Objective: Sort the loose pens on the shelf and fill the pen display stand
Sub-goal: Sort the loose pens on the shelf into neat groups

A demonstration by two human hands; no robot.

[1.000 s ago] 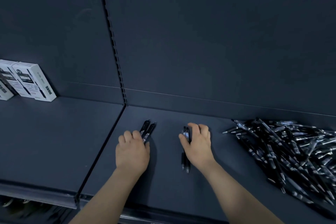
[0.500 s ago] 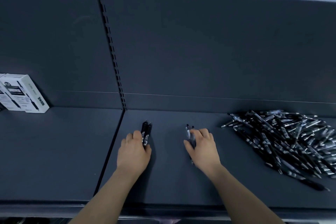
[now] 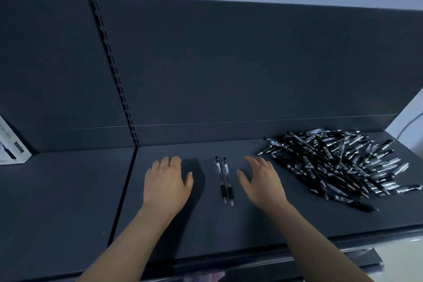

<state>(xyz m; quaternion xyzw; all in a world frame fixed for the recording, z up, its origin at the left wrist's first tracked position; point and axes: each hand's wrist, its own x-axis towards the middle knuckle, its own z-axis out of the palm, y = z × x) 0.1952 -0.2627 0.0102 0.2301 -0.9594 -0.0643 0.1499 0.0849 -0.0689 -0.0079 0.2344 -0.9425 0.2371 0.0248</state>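
Since the earlier frames, the right hand point(image 3: 261, 181) has let go of its pens and shifted toward the right of the frame. It has left two sorted pens point(image 3: 224, 181) exposed on the dark shelf point(image 3: 229, 231), and the pens that stood out above the left hand point(image 3: 168, 182) no longer show. The right hand is now spread wide, fingers apart and straight, and holds nothing. The left hand lies palm down at centre-left with its fingers bent forward; whether any pen sits beneath it cannot be told. The two sorted pens lie side by side and touching at the centre of the frame, between the hands and apart from both. Their long axes run from the back of the shelf toward its front edge, dark grips at the near end. The loose pile of pens point(image 3: 338, 162) fills the right side of the shelf, just beyond the right hand's fingers. Its pens are crossed, and most slant from upper left to lower right. The right hand is much the nearer to the pile, with the sorted pair lying between the left hand and it. The next pick is therefore judged to be a short rightward reach by the right hand, followed by a turn of each pen to match the pair's axis. A white box point(image 3: 11, 146) shows at the far left edge. No pen display stand is in view.
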